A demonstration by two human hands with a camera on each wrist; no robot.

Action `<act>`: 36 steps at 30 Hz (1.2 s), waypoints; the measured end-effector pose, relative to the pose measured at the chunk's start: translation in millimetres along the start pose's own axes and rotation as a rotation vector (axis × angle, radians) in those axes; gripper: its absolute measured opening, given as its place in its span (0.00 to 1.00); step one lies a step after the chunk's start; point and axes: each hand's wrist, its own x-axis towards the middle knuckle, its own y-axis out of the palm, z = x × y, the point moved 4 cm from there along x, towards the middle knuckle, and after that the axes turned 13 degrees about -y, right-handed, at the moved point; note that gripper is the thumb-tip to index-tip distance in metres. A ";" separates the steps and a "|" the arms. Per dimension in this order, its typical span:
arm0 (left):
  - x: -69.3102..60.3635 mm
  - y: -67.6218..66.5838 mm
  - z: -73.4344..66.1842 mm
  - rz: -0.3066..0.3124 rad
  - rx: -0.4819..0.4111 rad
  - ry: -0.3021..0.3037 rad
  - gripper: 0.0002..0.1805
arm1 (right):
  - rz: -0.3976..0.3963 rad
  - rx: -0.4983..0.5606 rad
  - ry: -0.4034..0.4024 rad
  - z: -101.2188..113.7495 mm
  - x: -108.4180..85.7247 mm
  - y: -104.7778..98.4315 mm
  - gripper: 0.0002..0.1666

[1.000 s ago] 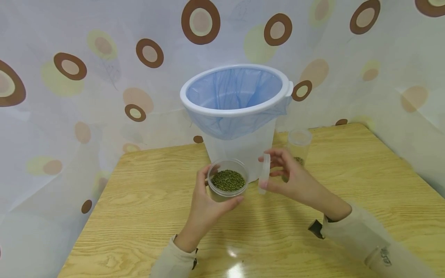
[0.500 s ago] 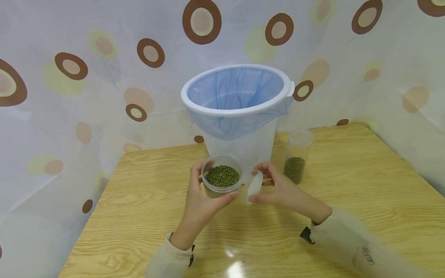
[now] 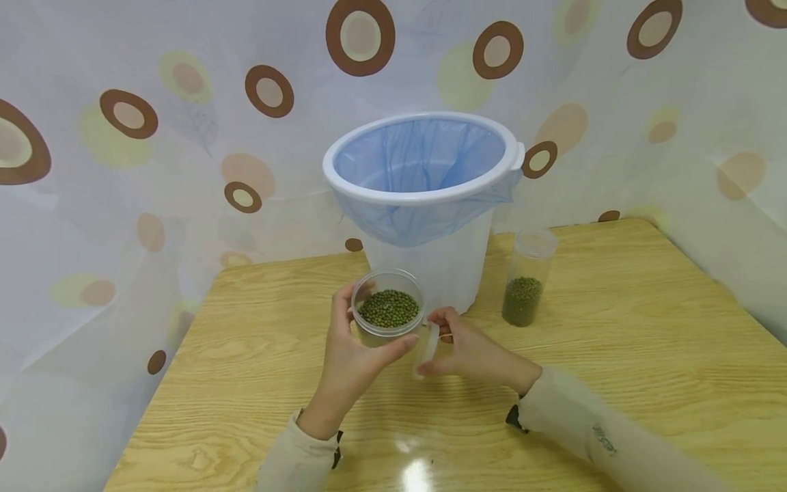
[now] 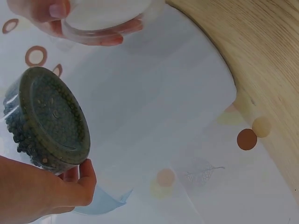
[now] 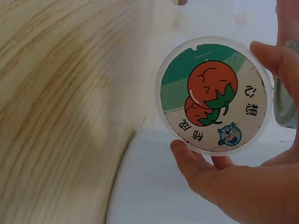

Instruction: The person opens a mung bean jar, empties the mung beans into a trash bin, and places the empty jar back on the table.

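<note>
A clear, short round jar of green mung beans is held by my left hand in front of the bin. Its mouth is uncovered and leans towards the head camera. In the left wrist view the jar's base faces me. My right hand pinches a round lid by its edge, upright on its side, close to the jar's right. A printed label with red fruits covers the lid's face in the right wrist view.
Behind the hands stands a white bin lined with a blue bag. A tall clear jar, partly filled with green beans, stands on the wooden table to its right. A patterned sheet hangs behind.
The right hand has moved left and down with the lid, nearer the jar. The left hand has shifted slightly left and up with the jar. The tall jar is now uncovered from view.
</note>
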 end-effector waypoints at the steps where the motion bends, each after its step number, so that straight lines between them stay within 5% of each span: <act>1: 0.3 -0.2 0.4 -0.002 -0.002 -0.003 0.49 | -0.005 -0.003 0.011 -1.6 1.4 1.4 0.48; 9: 0.9 -2.0 0.7 -0.011 -0.003 -0.011 0.49 | -0.033 0.007 0.115 -1.2 8.1 8.2 0.50; 36: 0.8 -6.6 2.0 -0.025 -0.012 -0.021 0.49 | 0.010 -0.086 0.067 -3.7 25.7 25.4 0.51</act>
